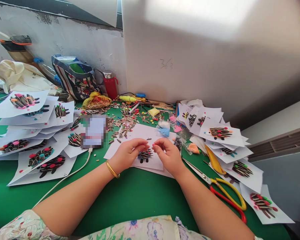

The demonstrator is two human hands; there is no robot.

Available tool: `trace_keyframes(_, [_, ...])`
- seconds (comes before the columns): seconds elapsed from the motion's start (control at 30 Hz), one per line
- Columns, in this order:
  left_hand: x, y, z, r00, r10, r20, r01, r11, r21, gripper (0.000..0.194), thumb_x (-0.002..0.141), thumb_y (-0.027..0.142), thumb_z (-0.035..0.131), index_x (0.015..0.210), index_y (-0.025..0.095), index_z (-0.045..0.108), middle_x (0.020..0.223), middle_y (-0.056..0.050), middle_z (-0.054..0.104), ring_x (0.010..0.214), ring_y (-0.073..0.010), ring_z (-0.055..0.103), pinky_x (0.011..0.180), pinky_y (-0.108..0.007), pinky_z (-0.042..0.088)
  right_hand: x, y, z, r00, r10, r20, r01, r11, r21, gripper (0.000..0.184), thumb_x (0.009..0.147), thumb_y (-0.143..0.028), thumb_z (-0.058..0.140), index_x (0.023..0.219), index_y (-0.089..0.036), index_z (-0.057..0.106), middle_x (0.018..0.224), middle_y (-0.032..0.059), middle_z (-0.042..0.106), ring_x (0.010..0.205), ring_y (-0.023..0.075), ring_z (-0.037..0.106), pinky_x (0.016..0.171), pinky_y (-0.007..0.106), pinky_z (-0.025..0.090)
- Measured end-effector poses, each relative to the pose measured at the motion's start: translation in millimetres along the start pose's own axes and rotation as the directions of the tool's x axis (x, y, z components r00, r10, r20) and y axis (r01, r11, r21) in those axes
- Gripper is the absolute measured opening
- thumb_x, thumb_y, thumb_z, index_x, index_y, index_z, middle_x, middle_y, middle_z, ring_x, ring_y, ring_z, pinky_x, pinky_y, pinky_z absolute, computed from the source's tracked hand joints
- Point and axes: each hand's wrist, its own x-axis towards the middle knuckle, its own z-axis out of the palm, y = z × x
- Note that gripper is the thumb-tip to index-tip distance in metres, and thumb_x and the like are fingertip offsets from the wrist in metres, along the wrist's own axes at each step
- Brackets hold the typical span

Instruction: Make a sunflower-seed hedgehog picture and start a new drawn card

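Observation:
My left hand (130,152), with a gold bangle on its wrist, hovers over a white paper card (137,131) with its thumb and fingers drawn together. Whatever may be between them is hidden. Close beside it, my right hand (168,156) pinches a tiny pinkish-red bit (153,144), perhaps modelling clay. Under both hands, partly covered, is a hedgehog figure (145,154) made of striped sunflower seeds with dark feet. Loose sunflower seeds (126,125) lie at the card's upper left. Bagged blue clay (163,132) sits just beyond my right hand.
Finished seed cards are piled at left (37,133) and right (230,140). A plugged-in phone (94,131) lies left of my hands. Open scissors (215,183) with red and yellow handles lie beside my right forearm. A red thermos (110,86) and striped bag (76,78) stand behind.

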Motion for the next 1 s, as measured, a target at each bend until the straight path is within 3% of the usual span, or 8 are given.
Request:
trace_keyframes(0.13, [2.3,0.0,-4.4,0.999,-0.005,-0.053,0.013,0.988,0.157,0.019,0.085,0.038,0.063,0.087,0.021,0.070,0.081,0.000,0.073,0.073,-0.0154,0.067,0.069,-0.026,0.054,4.1,3.8,-6.7,0.998,-0.060,-0.021,0.058,0.996,-0.074,0.025,0.093,-0.032,0.053,0.114,-0.024,0.064,0.102,0.0047,0.069,0.087,0.0173,0.064,0.081,0.033,0.050])
trace_keyframes(0.2, [3.6,0.2,-6.2,0.993,0.039,-0.108,-0.016,0.978,0.208,0.018,0.086,0.036,0.062,0.090,0.022,0.071,0.087,-0.001,0.073,0.079,-0.0160,0.067,0.075,-0.027,0.053,7.8,7.1,-13.9,0.993,-0.089,-0.074,0.077,0.986,-0.150,0.023,0.093,-0.031,0.052,0.111,-0.024,0.065,0.103,0.0047,0.069,0.092,0.0182,0.063,0.084,0.033,0.049])
trace_keyframes(0.33, [5.6,0.4,-8.0,0.989,0.066,-0.129,-0.038,0.977,0.208,0.025,0.092,0.033,0.052,0.107,0.022,0.069,0.095,-0.003,0.073,0.089,-0.0168,0.067,0.083,-0.030,0.052,16.5,16.2,-30.8,0.986,-0.041,-0.163,-0.017,0.942,-0.336,0.016,0.091,-0.034,0.056,0.096,-0.021,0.064,0.084,0.0022,0.066,0.075,0.0172,0.059,0.068,0.030,0.046])
trace_keyframes(0.5, [6.2,1.2,-7.4,0.990,0.012,-0.141,0.012,0.986,0.169,0.022,0.085,0.039,0.062,0.089,0.019,0.069,0.083,-0.002,0.072,0.076,-0.0166,0.066,0.073,-0.029,0.053,19.8,27.3,-36.0,0.989,-0.145,0.004,0.103,0.682,-0.724,0.016,0.089,-0.030,0.060,0.079,-0.020,0.067,0.077,0.0047,0.065,0.077,0.0203,0.055,0.068,0.033,0.037])
trace_keyframes(0.67, [5.9,-0.7,-5.8,0.991,0.002,-0.137,0.016,0.991,0.130,0.022,0.084,0.038,0.063,0.094,0.020,0.070,0.091,-0.004,0.073,0.083,-0.0179,0.067,0.078,-0.031,0.054,14.9,30.8,-31.0,0.995,-0.095,0.037,0.080,0.507,-0.858,0.012,0.086,-0.020,0.061,0.083,-0.023,0.072,0.082,0.0066,0.066,0.082,0.0228,0.054,0.069,0.035,0.033])
trace_keyframes(0.77, [5.8,-2.3,-6.8,0.996,-0.009,-0.087,0.019,0.993,0.116,0.027,0.091,0.038,0.053,0.100,0.020,0.070,0.087,-0.004,0.074,0.082,-0.0171,0.068,0.078,-0.030,0.054,13.5,27.8,-30.1,0.995,-0.095,0.008,0.057,0.527,-0.848,0.015,0.084,-0.019,0.061,0.090,-0.025,0.073,0.086,0.0065,0.066,0.084,0.0236,0.053,0.070,0.035,0.033])
trace_keyframes(0.83, [5.8,-2.4,-7.5,0.998,-0.015,-0.058,0.022,0.992,0.126,0.029,0.093,0.038,0.049,0.093,0.020,0.071,0.079,-0.002,0.073,0.076,-0.0160,0.067,0.075,-0.029,0.054,13.1,24.6,-29.1,0.990,-0.141,-0.022,0.062,0.571,-0.819,0.017,0.083,-0.019,0.061,0.094,-0.025,0.073,0.089,0.0065,0.066,0.086,0.0236,0.053,0.072,0.036,0.034])
trace_keyframes(1.0, [5.7,0.5,-5.5,0.996,0.015,-0.083,-0.005,0.992,0.127,0.021,0.086,0.037,0.061,0.094,0.021,0.071,0.095,-0.004,0.073,0.088,-0.0175,0.066,0.081,-0.030,0.052,10.4,14.4,-22.1,0.972,-0.233,-0.025,0.145,0.680,-0.719,0.018,0.087,-0.021,0.057,0.098,-0.024,0.071,0.094,0.0062,0.066,0.089,0.0226,0.055,0.081,0.038,0.037])
